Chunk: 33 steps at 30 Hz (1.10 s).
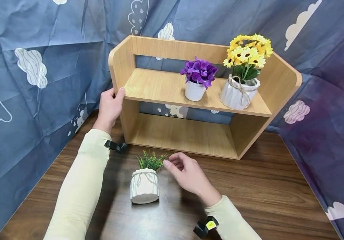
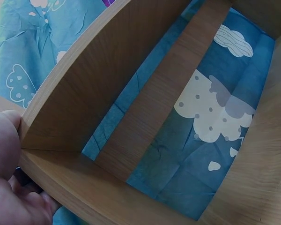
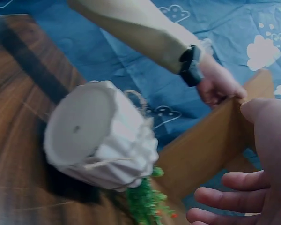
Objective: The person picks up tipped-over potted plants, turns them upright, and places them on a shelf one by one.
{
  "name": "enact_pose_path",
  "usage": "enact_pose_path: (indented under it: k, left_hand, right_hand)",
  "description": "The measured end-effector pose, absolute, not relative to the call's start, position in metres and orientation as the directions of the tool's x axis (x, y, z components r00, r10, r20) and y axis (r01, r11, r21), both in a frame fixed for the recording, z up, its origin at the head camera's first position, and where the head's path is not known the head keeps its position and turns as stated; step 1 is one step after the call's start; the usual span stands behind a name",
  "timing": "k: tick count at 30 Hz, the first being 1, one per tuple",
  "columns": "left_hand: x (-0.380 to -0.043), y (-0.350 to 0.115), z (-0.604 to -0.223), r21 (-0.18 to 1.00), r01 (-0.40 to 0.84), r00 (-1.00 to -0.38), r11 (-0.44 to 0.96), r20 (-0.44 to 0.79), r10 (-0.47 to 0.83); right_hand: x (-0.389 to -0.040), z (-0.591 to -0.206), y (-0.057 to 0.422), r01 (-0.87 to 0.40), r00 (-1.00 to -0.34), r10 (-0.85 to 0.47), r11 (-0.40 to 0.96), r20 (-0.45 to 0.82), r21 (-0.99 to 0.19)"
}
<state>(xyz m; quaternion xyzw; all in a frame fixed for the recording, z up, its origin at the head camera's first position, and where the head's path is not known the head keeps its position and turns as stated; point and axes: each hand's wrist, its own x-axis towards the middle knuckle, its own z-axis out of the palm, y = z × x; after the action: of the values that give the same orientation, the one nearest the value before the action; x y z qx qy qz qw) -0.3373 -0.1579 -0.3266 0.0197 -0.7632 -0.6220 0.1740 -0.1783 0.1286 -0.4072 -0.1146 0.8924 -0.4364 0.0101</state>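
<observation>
My left hand (image 1: 110, 107) grips the front edge of the left side panel of a two-tier wooden shelf (image 1: 157, 106), thumb on one side and fingers on the other; the left wrist view shows this hand (image 2: 9, 159) at the panel edge. On the table, a white ribbed pot (image 1: 144, 188) with twine round it lies on its side, its base (image 3: 79, 124) turned toward me. A green plant (image 1: 151, 160) points from it toward the shelf. Just right of the plant, my right hand (image 1: 187, 171) hovers with loosely bent fingers (image 3: 232, 199), holding nothing.
On the upper shelf board stand a white pot with purple flowers (image 1: 199, 71) and, right of it, a ribbed white pot with yellow flowers (image 1: 247, 55). A blue cloud-patterned cloth (image 1: 61, 53) hangs behind and on both sides of the dark wooden table (image 1: 274, 180).
</observation>
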Motion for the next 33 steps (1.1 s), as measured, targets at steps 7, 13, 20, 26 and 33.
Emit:
enact_pose_path:
  k: [7,13,20,26,33]
  left_hand:
    - [-0.338,-0.157,-0.325,0.953,0.197,-0.937,0.229,0.251,-0.242]
    - [-0.337,-0.156,-0.326,0.955,0.192,-0.940,0.226,0.245,-0.238]
    - [-0.337,-0.155,-0.325,0.954,0.194,-0.937,0.228,0.249,-0.244]
    - [-0.336,-0.155,-0.324,0.954,0.188,-0.935,0.233,0.247,-0.256]
    - [-0.334,-0.155,-0.325,0.956,0.184,-0.933,0.229,0.243,-0.264]
  right_hand:
    - [-0.173,-0.426,0.117,-0.189,-0.961,-0.278,0.618,0.013,-0.763]
    - [-0.168,-0.441,0.109,-0.202,-0.949,-0.315,0.632,-0.009,-0.748]
    - [-0.158,-0.448,0.096,-0.228,-0.954,-0.296,0.645,0.037,-0.729]
    - [-0.149,-0.452,0.083,-0.191,-0.965,-0.262,0.699,0.001,-0.689]
    - [-0.151,-0.453,0.079,-0.167,-0.959,-0.279,0.718,-0.059,-0.675]
